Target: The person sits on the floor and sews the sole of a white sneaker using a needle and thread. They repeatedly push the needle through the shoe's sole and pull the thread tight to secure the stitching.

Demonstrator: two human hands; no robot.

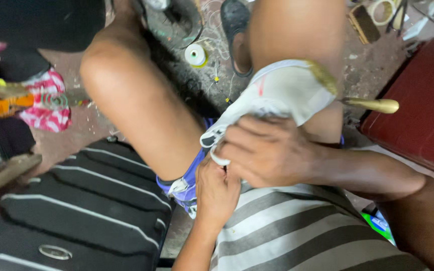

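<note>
White and scuffed, the shoe lies sole-up across the person's right knee, its heel end clamped under the right hand, whose grip is closed around it. The left hand sits just below, fingers pinched together at the shoe's heel loop. Beyond, on the floor, lie a thread spool, a black sandal and a brass-handled tool.

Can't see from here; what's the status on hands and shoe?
Right hand grips white shoe on the knee. Left hand at its heel loop. Nothing blocking.
</note>
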